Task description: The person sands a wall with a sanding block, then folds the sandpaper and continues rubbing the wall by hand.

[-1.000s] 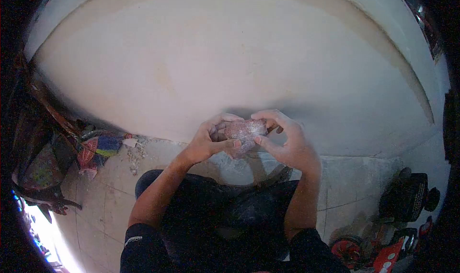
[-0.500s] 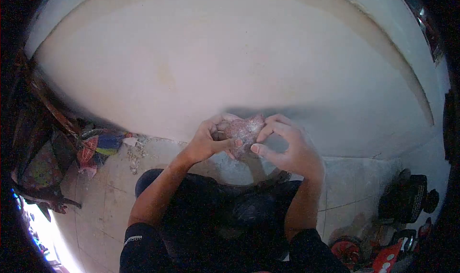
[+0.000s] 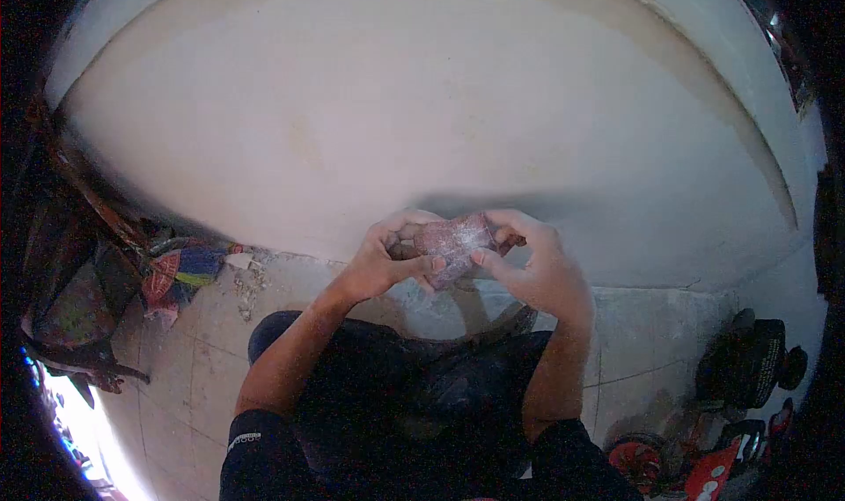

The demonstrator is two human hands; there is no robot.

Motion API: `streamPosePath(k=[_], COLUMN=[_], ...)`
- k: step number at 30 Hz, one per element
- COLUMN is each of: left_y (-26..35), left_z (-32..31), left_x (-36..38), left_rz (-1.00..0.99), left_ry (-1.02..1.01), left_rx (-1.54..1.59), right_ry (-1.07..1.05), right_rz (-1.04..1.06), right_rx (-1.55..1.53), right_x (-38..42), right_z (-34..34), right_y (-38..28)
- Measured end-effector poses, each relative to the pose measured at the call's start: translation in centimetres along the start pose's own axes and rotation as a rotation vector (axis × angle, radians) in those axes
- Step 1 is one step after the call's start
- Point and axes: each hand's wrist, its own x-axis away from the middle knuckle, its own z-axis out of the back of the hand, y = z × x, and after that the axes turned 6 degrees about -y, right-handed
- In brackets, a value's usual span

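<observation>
Looks like a room serving as a rough work area, home or shop unclear: pale patchy wall [image 3: 396,87], dusty tiled floor [image 3: 172,369], crumbly debris [image 3: 249,292] along its edge, red-and-black clutter [image 3: 713,475] piled at right.

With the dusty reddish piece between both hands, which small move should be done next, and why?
Probably the right hand should sweep its thumb lightly across the reddish piece: whitish dust shows on its face, that thumb lies near its right edge, and the left hand grips the opposite side, which should steady it.
</observation>
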Motion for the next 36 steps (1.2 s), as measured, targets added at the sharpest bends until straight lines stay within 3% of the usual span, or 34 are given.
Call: streamPosePath(k=[2, 9, 15, 18, 24, 26, 30, 32, 33, 35, 36], left_y=[-0.1, -0.2, 0.0, -0.6, 0.5, 0.1, -0.8, -1.2, -1.5, -1.6, -1.2], left_z=[0.0, 0.0, -0.6, -0.2, -1.5, -1.9, -2.0, -1.6, -1.8, -1.9, -2.1], left_x=[-0.1, -0.3, 0.2, 0.2, 0.4, 0.6, 0.9, 0.6, 0.4, 0.4, 0.4], left_rz=[-0.025, -0.07, -0.102, -0.101, -0.054, -0.062, -0.109, -0.142, -0.163, -0.185, -0.153], left_ry=[0.014, 0.044, 0.068, 0.092, 0.166, 0.176, 0.159, 0.169, 0.204, 0.238, 0.255], left_rx=[-0.029, -0.077, -0.088, -0.061, 0.055, 0.124, 0.305, 0.344, 0.372, 0.395, 0.36], right_ry=[0.053, -0.003, 0.108, 0.092, -0.027, -0.052, -0.067, -0.055, -0.056, 0.012, 0.013], right_rz=[0.108, 0.085, 0.213, 0.149, 0.273, 0.268, 0.263, 0.06, 0.059, 0.003, 0.009], right_rx=[0.062, -0.108, -0.108, -0.096, -0.249, -0.617, -0.818, -0.946, -0.947, -1.333, -1.335], right_x=[-0.3, -1.0, -0.6, -0.5, 0.2, 0.5, -0.5, -1.6, -1.8, -1.9, -1.7], right_z=[-0.6, 0.1, -0.7, -0.5, -0.5, -2.0, -4.4, -6.0, -6.6, -7.8, -8.2], right_y=[1.5, -0.6, 0.5, 0.2, 1.6, 1.8, 1.2, 1.1, 0.7, 0.3, 0.4])
